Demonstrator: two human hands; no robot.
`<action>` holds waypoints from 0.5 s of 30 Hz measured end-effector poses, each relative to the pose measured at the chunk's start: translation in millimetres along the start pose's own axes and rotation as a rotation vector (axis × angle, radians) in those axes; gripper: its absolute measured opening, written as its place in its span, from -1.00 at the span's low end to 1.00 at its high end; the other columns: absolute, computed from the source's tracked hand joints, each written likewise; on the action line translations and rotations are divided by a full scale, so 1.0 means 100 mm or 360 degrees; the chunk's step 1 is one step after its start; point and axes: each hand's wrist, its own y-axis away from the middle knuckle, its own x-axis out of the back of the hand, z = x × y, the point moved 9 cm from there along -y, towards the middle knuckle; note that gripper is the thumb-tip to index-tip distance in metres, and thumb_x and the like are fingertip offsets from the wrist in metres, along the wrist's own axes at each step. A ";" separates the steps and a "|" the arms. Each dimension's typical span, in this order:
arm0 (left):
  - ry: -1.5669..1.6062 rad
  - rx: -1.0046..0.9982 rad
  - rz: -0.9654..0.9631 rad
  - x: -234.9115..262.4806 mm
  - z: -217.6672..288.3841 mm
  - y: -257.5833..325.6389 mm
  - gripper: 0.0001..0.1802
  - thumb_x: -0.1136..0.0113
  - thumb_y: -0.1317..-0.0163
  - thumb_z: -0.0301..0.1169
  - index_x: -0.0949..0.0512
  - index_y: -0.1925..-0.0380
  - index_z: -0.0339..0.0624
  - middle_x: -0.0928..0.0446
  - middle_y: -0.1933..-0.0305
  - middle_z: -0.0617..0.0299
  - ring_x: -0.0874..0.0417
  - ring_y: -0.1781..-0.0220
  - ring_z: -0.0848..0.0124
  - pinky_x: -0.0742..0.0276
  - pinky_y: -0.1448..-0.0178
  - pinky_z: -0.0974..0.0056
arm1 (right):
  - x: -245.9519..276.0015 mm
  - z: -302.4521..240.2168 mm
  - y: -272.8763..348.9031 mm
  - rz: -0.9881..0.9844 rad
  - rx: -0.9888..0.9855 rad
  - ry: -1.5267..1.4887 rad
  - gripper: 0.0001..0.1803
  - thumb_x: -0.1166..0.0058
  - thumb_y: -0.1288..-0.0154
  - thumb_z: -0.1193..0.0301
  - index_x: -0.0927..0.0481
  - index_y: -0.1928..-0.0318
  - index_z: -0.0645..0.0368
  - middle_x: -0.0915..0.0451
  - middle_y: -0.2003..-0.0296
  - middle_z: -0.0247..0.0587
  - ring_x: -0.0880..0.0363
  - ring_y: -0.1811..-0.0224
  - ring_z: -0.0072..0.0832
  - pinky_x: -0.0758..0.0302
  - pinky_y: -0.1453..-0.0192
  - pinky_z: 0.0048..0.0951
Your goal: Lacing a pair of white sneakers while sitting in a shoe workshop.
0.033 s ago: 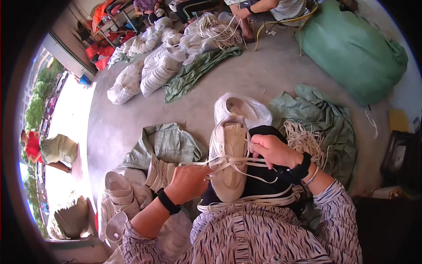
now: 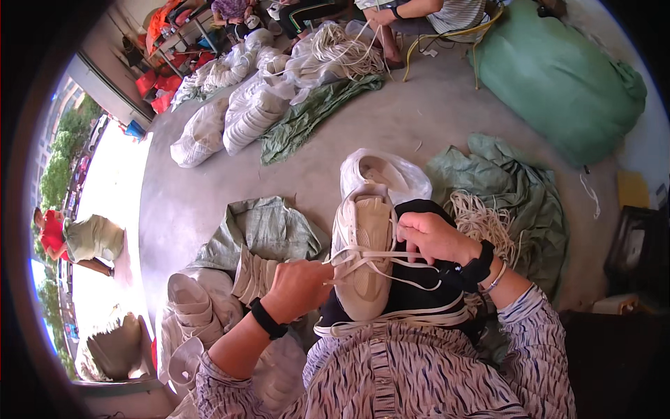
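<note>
A cream-white sneaker (image 2: pixel 368 272) lies across my lap, its toe toward me, on dark cloth. White shoelace (image 2: pixel 363 255) crosses over its front, with a loose strand trailing to the right. My left hand (image 2: pixel 300 283) is closed at the shoe's left side, fingers pinching a lace end. On the right, my right hand (image 2: pixel 434 237) has its fingers curled around the lace beside the shoe. The exact grip of its fingertips is partly hidden. Beyond the shoe's heel sits another white shoe in a clear plastic bag (image 2: pixel 401 174).
Stacked white shoe pieces (image 2: pixel 190 304) lie at my left, near a green woven sack (image 2: pixel 269 227). To the right, a bundle of laces (image 2: pixel 481 220) rests on green sacking (image 2: pixel 509 181). A large stuffed green sack (image 2: pixel 558 84) stands far right. Other people sit at the back.
The lace end that stuck out left past my left hand no longer shows there. My right fingers have shifted slightly. The shoe stays put.
</note>
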 end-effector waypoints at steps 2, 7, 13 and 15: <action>0.0153 -0.0047 0.0227 0.12 -0.05 -0.04 -0.91 -0.20 0.00 -0.43 -0.53 0.46 -0.15 -0.55 0.50 0.19 -0.61 0.41 0.27 -0.47 0.37 0.22 | 0.08 0.12 -0.05 0.0005 0.0016 -0.0261 -0.78 0.15 -0.37 0.35 -0.46 0.34 0.23 -0.44 0.61 -0.40 -0.35 0.73 -0.73 -0.19 0.70 -0.73; 0.0938 0.0298 0.0874 0.31 -0.21 -0.15 -0.94 -0.20 -0.07 -0.47 -0.51 0.46 -0.17 -0.48 0.53 0.19 -0.54 0.50 0.32 -0.45 0.35 0.30 | 0.21 0.14 0.02 0.0173 0.0130 -0.0608 -0.89 -0.12 -0.18 0.42 -0.47 0.40 0.13 -0.27 0.63 -0.60 -0.14 0.70 -0.81 -0.09 0.64 -0.74; 0.1108 0.0128 0.0882 0.05 -0.05 -0.30 -0.83 -0.22 -0.02 -0.48 -0.50 0.35 -0.19 -0.45 0.41 0.16 -0.51 0.38 0.32 -0.44 0.29 0.33 | 1.01 1.30 0.30 0.0714 -0.0163 -0.1178 -0.88 -0.15 -0.16 0.41 -0.46 0.43 0.04 -0.26 0.67 -0.62 -0.13 0.74 -0.82 0.03 0.74 -0.68; 0.1099 0.0070 0.0850 0.08 0.02 -0.28 -0.83 -0.23 -0.02 -0.47 -0.49 0.35 -0.20 -0.44 0.42 0.17 -0.51 0.38 0.31 -0.45 0.29 0.33 | 1.33 1.79 0.52 0.0952 -0.0213 -0.1305 -0.91 -0.14 -0.16 0.41 -0.49 0.40 0.06 -0.27 0.70 -0.58 -0.14 0.78 -0.78 0.03 0.78 -0.65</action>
